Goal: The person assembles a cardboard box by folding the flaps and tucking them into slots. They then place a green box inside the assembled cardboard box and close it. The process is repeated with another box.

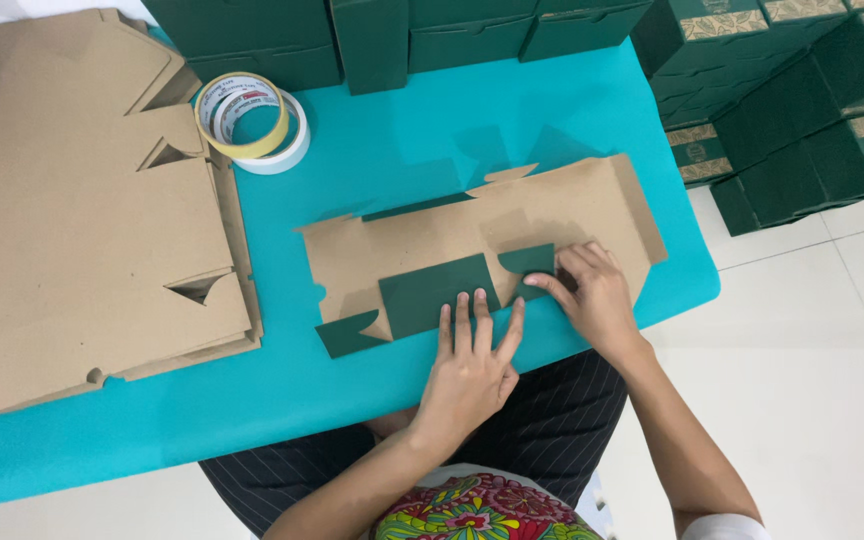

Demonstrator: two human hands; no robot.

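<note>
Flat box blank: long axis running left to right beyond the fingertips, brown inside up, dark green flaps folded over its near edge. Left hand spread flat, pressing the wide green flap; right hand flat on the smaller flap, gripping nothing.

Stack of flat brown cardboard blanks left of tape rolls, dark green boxes behind them, on teal table.

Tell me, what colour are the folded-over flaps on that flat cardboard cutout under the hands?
Dark green flaps, on a plain brown cutout; head view.
</note>
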